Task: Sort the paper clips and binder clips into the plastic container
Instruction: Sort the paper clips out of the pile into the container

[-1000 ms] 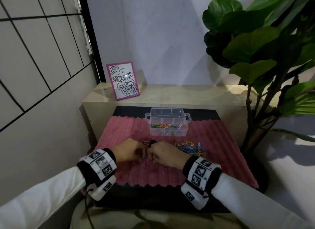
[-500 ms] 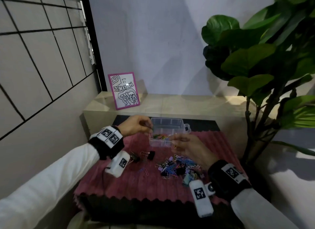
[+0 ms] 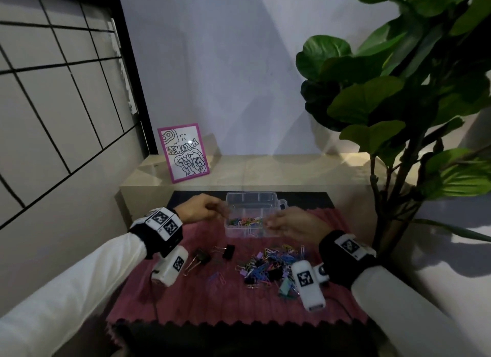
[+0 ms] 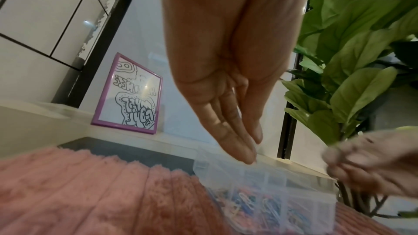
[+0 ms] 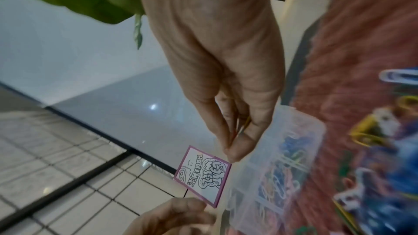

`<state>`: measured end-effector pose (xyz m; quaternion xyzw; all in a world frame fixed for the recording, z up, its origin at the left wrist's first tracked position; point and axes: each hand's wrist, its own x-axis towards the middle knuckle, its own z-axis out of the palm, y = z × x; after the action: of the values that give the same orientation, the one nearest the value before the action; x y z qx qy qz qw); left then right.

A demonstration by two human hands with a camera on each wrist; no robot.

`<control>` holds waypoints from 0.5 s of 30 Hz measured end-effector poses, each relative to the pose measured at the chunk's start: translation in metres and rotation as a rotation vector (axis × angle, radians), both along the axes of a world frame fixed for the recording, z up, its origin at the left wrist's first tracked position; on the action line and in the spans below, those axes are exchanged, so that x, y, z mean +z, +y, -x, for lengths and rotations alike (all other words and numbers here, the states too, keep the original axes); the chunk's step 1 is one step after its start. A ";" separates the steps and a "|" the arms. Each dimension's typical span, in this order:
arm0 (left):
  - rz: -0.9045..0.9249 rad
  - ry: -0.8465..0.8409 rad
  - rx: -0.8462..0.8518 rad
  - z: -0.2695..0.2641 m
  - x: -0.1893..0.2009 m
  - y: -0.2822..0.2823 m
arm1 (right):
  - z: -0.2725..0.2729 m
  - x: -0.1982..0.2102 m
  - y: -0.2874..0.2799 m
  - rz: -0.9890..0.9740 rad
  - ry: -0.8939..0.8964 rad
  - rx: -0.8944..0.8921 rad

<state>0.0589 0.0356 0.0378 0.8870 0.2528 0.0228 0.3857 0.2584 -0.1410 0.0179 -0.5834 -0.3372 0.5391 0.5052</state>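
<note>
— Where are the paper clips [image 3: 268, 261] found?
— A mixed heap with binder clips [image 3: 228, 251] is seen on the pink mat [image 3: 164, 303], just in front of the plastic container [image 3: 251, 199]; some coloured clips are already held in its near compartments.

— And the grips?
— A thin yellow clip appears pinched in the right hand [image 5: 226, 78] beside the container; the left hand [image 4: 226, 87] is held flat-fingered, empty, at its left rim.

— Handling?
— The clips are judged light, springy, easily tangled; single pinches by the wire loop are advised.
</note>
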 end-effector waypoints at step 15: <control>-0.355 0.404 -0.017 0.039 -0.057 -0.087 | 0.038 0.006 0.029 -0.127 -1.263 0.316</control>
<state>0.0194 -0.0517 -0.0189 0.9294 0.3093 -0.1139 0.1660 0.2200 -0.1118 0.0239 -0.7004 -0.6819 0.1396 0.1580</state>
